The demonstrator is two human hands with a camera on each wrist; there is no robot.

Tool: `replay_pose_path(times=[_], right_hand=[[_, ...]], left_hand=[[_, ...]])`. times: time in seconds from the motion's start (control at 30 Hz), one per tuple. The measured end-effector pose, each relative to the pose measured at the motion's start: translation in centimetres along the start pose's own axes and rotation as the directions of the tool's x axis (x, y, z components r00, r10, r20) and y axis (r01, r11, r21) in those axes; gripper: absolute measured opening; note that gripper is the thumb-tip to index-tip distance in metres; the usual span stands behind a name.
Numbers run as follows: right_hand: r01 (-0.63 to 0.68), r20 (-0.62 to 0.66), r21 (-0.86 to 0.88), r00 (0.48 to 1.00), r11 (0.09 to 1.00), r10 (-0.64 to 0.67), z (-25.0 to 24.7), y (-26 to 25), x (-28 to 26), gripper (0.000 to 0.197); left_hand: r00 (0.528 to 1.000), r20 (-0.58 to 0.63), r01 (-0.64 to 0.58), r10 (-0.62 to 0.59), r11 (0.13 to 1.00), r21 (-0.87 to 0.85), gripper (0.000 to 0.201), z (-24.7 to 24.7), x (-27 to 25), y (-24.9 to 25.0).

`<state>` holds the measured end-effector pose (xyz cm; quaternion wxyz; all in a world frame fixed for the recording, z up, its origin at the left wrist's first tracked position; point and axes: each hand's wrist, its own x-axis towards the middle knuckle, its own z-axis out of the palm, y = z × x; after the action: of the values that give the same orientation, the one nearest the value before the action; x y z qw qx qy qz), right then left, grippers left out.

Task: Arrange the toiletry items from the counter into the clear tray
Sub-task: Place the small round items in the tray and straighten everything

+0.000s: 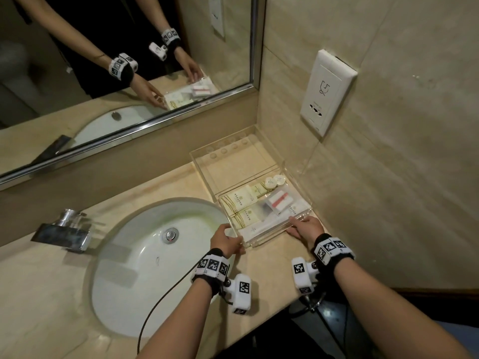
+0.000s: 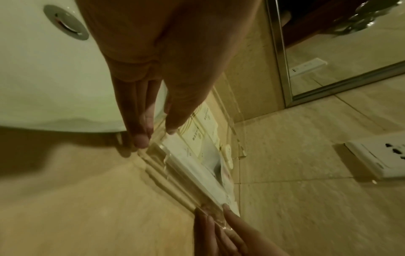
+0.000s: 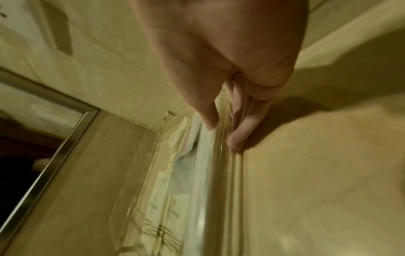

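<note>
The clear acrylic tray sits on the beige stone surface in the corner, between the white oval sink and the tiled side wall. Cream paper packets, a red-and-white sachet and two small round white caps already lie inside it, so the job reads as the closing adjustment: squaring the loaded tray into place.

The left hand pinches the near left corner, thumb over the rim and fingers down the outer wall. The right hand pinches the near right corner the same way, thumb inside, fingers outside against the wall.

To do this well, I would keep both pinches even and slide the tray flat along the stone instead of lifting it, since tilting would probably send the light packets sliding over one another. Push slowly toward the wall, stopping short of a knock against the tile. The acrylic looks slick, so press down lightly while guiding. A second clear panel lies behind the tray; mind that the back edge does not ride onto it.
</note>
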<state>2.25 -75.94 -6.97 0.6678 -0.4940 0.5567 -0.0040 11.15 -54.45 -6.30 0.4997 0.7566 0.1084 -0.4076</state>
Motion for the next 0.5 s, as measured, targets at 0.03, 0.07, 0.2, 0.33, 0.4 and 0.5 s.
replay_pose_path(times=[0.03, 0.07, 0.2, 0.33, 0.4, 0.5], right_hand=[[-0.003, -0.015, 0.023, 1.0, 1.0, 0.003, 0.2, 0.1, 0.3, 0.013], [-0.007, -0.029, 0.046, 1.0, 0.999, 0.008, 0.4, 0.2, 0.4, 0.013], [-0.028, -0.079, 0.13, 0.996, 0.991, 0.039, 1.0, 0.3, 0.8, 0.02], [-0.001, -0.083, 0.119, 0.997, 0.993, 0.011, 1.9, 0.0, 1.2, 0.027], [0.025, -0.101, 0.106, 0.995, 0.994, -0.014, 2.2, 0.0, 1.4, 0.024], [0.049, -0.107, 0.046, 0.993, 0.998, -0.044, 2.1, -0.1, 1.5, 0.023]], left_hand=[[1.0, 0.006, 0.008, -0.008, 1.0, -0.028, 0.052, 0.2, 0.2, -0.1], [1.0, 0.01, 0.012, -0.011, 0.999, -0.052, 0.055, 0.3, 0.2, -0.1], [1.0, -0.017, 0.001, -0.003, 0.994, -0.112, 0.067, 0.4, 0.5, -0.7], [0.999, -0.049, 0.006, -0.016, 0.981, -0.191, 0.071, 0.1, 0.4, -0.7], [0.998, -0.058, -0.003, -0.009, 0.978, -0.206, 0.071, 0.1, 0.3, -0.7], [0.997, -0.079, -0.024, 0.007, 0.975, -0.221, 0.07, 0.5, 0.0, -0.6]])
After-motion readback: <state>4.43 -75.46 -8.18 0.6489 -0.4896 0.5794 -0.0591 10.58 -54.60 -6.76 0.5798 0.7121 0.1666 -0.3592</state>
